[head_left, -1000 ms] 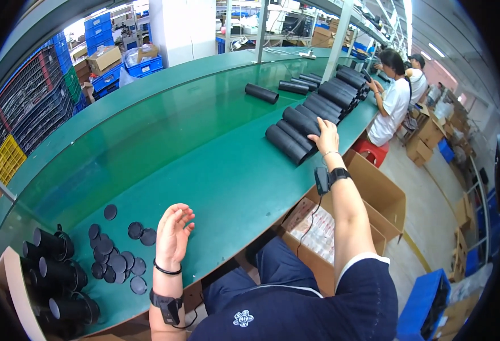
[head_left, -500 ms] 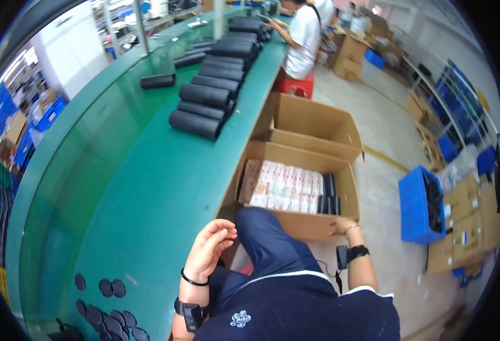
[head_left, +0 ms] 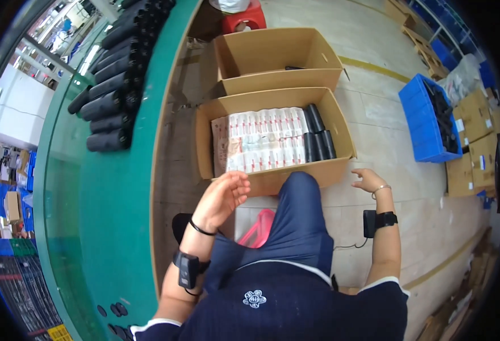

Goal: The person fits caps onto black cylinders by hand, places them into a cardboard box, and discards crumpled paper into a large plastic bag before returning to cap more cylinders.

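Observation:
My left hand (head_left: 225, 196) is raised by the near left corner of an open cardboard box (head_left: 343, 133), its fingers loosely curled with nothing visible in them. Off the box's near right corner, my right hand (head_left: 370, 181) hangs in the air, fingers apart and empty. Inside the box lie rows of white wrapped packs (head_left: 267, 139) with red marks. Several black cylinders (head_left: 319, 146) fill its right end. A second open box (head_left: 272, 48) stands just beyond it.
Along the left runs a green workbench (head_left: 119, 216) bearing rows of black cylinders (head_left: 111, 104) and several black discs (head_left: 119, 310). A blue crate (head_left: 426, 119) with black items stands on the right, beside stacked cartons (head_left: 471, 131). Under my legs is a pink stool (head_left: 256, 230); a red stool (head_left: 244, 18) stands farther off.
My right hand has come off the box's near right corner and moved right. My view has turned rightward and down, and my left hand stays raised.

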A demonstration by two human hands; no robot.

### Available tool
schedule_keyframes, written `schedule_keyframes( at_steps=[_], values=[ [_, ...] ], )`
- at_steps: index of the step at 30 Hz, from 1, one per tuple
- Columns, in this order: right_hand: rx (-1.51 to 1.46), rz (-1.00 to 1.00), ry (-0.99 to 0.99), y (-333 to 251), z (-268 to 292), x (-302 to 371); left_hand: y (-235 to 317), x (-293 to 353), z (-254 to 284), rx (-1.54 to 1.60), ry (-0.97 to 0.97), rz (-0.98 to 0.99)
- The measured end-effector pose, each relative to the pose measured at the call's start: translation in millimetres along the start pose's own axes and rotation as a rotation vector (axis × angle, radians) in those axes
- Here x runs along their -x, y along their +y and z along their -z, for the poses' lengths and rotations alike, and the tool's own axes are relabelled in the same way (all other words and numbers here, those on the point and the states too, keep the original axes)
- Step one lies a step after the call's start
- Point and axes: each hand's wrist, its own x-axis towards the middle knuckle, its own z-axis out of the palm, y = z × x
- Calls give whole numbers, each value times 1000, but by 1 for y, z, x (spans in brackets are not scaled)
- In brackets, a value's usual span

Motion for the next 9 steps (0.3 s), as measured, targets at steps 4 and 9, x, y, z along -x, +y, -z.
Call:
schedule_keyframes(
  at_steps=[4, 9],
  values=[
    [-176, 52, -89, 44, 12, -59, 2, -115, -32, -37, -2, 155],
    [-281, 10, -71, 99, -6, -191, -16, -279, -60, -160, -119, 242]
  ],
)
